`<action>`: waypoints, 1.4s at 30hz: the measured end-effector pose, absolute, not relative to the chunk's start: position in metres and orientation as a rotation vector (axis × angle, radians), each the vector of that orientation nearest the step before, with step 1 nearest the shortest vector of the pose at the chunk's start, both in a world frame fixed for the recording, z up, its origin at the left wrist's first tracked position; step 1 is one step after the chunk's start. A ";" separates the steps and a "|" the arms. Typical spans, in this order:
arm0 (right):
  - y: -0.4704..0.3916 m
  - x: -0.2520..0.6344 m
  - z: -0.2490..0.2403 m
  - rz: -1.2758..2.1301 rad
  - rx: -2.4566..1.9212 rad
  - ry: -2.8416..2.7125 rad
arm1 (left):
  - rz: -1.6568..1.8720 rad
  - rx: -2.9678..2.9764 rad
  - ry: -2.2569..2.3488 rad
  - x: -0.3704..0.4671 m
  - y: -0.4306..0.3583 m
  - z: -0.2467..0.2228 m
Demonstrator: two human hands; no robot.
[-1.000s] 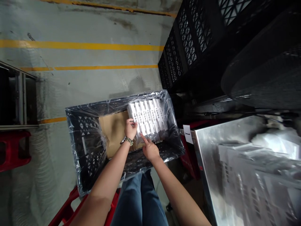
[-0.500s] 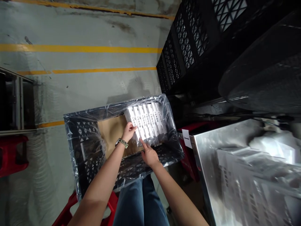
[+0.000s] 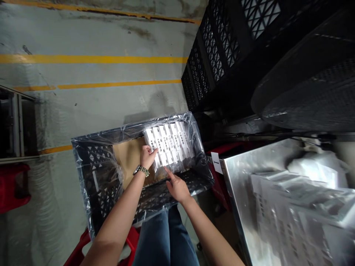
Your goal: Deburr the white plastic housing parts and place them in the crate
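While the left hand [image 3: 148,157] curls its fingers at the left edge of the white slotted parts [image 3: 169,142], grip unclear, the right hand [image 3: 179,188] spreads thumb and index nearby. The parts lie in the black crate's [image 3: 95,162] right half.

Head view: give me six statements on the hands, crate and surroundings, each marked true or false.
1. The left hand is at the left end of the row of white parts. True.
2. The right hand is clenched into a fist. False: its index finger is extended.
3. Clear plastic lines the black crate. True.
4. The watch is on the right wrist. False: on the left.
5. Brown cardboard lies right of the white parts. False: left of them.
6. A white card marked 1 is at the metal surface's corner. True.
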State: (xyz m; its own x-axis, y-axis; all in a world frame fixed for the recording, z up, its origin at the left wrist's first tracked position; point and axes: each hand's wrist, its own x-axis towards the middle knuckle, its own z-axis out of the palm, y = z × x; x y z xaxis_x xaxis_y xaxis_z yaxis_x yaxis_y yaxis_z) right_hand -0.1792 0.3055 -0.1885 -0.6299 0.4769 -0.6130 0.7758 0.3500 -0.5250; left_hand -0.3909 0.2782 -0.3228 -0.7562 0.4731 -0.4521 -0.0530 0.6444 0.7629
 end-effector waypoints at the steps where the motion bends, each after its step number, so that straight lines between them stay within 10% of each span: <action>1: 0.304 -0.177 -0.188 -1.197 1.112 2.261 | 1.068 0.305 2.234 -0.392 0.277 -0.324; 42: 0.321 -0.164 -0.205 -1.300 1.190 2.224 | 1.427 0.154 2.235 -0.402 0.275 -0.342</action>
State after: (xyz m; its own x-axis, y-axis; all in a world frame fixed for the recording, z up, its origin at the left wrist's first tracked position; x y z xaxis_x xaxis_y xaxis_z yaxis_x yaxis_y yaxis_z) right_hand -0.1639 0.3206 -0.2049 -0.6105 0.5050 -0.6101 0.7794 0.2461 -0.5761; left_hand -0.4021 0.2747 -0.3425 -0.8780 0.3425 -0.3344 -0.1592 0.4499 0.8788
